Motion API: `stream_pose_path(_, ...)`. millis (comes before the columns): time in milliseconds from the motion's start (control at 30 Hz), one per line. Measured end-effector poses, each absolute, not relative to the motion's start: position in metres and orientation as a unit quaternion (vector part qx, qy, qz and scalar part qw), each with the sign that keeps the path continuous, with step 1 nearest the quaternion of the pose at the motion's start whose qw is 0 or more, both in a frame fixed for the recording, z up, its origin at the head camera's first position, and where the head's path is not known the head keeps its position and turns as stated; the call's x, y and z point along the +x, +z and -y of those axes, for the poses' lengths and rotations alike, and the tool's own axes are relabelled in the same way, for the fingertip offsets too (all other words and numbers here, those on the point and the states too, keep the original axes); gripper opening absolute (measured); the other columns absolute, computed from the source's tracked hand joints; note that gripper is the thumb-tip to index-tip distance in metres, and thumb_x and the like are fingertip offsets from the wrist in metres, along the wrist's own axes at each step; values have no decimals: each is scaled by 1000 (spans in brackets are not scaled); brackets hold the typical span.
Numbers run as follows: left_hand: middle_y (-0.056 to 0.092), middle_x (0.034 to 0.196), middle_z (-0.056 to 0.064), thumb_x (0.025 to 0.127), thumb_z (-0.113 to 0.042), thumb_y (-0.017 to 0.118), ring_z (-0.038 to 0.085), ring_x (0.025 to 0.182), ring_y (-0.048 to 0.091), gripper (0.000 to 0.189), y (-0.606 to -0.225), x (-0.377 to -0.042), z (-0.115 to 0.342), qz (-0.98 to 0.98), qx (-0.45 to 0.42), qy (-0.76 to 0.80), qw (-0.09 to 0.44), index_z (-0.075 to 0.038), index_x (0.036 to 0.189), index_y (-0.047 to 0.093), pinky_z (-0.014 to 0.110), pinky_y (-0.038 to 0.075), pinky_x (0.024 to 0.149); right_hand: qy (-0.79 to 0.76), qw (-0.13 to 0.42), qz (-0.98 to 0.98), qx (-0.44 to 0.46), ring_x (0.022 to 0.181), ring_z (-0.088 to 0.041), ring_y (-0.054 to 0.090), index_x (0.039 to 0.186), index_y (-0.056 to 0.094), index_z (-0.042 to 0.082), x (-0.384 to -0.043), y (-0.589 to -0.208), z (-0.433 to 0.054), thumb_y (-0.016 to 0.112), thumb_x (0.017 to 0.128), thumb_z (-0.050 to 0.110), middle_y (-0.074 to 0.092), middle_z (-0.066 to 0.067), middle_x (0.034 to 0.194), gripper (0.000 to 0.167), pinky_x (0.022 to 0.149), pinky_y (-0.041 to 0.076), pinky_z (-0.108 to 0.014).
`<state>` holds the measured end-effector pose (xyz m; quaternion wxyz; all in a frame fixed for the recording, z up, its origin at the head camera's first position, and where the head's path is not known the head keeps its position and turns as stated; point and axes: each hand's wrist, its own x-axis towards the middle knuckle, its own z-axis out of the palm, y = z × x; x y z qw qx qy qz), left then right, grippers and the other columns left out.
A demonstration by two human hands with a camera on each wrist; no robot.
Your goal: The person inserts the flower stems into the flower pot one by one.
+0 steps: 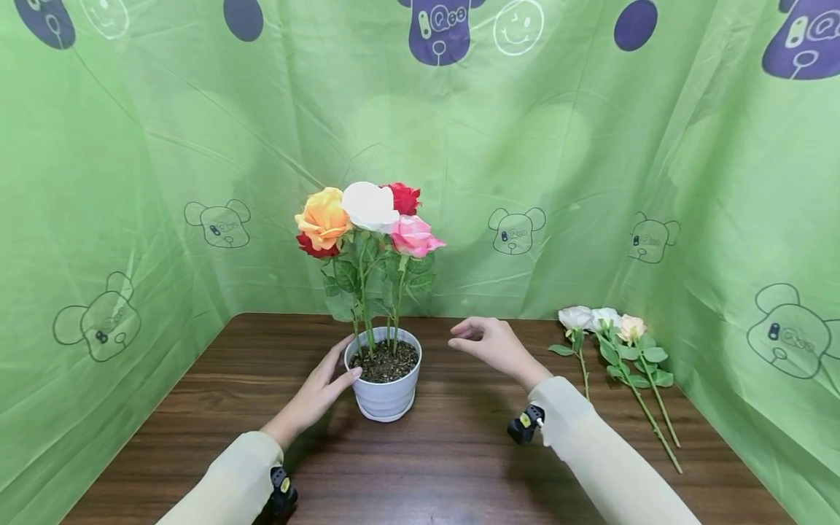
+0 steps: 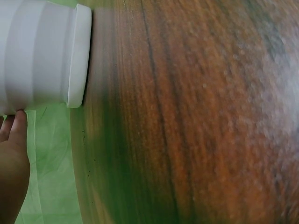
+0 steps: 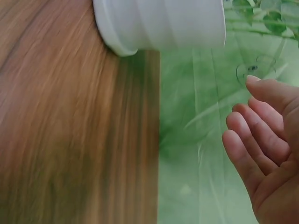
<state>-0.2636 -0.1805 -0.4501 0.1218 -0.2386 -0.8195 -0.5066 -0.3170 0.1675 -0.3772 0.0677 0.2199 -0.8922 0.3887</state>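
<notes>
The arranging is looking well along but unfinished. Five roses are standing in the dark soil (image 1: pixel 396 367) of the white flowerpot (image 1: pixel 387 397): an orange rose (image 1: pixel 324 219), a white rose (image 1: pixel 367 207), a pink rose (image 1: pixel 415 237) and two red roses (image 1: pixel 405 198). Two loose white roses (image 1: pixel 576 318) and a peach rose (image 1: pixel 632 329) are lying at the right, seemingly still waiting to be placed. The flowerpot is sitting near the middle of the wooden counter (image 1: pixel 453 467). The left grip (image 1: pixel 319 389) is resting against its side, thumb and fingers lying apart; the right grip (image 1: pixel 494 346) is hovering empty beside it, thumb and fingertips parted.
</notes>
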Motion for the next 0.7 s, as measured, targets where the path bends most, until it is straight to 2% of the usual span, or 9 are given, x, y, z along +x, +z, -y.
stream_pose_path(367, 34, 157, 19, 102, -26, 58, 36, 143, 31, 64, -451, -264, 181, 828, -232, -496, 121, -11, 158, 29, 59, 23, 114, 364, 71, 909, 192, 84, -12, 68, 107, 75, 15, -313, -397, -234, 76, 91, 29, 74, 3, 94, 22, 76, 55, -35)
stream_pose_path(533, 33, 158, 18, 103, -28, 58, 35, 144, 30, 65, -450, -263, 181, 828, -230, -499, 115, -12, 158, 28, 57, 22, 115, 363, 74, 913, 169, 76, -13, 67, 109, 74, 11, -308, -407, -268, 75, 92, 31, 74, 0, 95, 26, 68, 55, -31)
stream_pose_path(700, 33, 158, 17, 103, -28, 57, 35, 144, 31, 65, -451, -264, 181, 826, -232, -501, 115, -13, 158, 27, 57, 23, 115, 382, 64, 913, 130, 76, -24, 68, 111, 72, 7, -300, -419, -301, 74, 93, 28, 73, -6, 95, 28, 65, 56, -33)
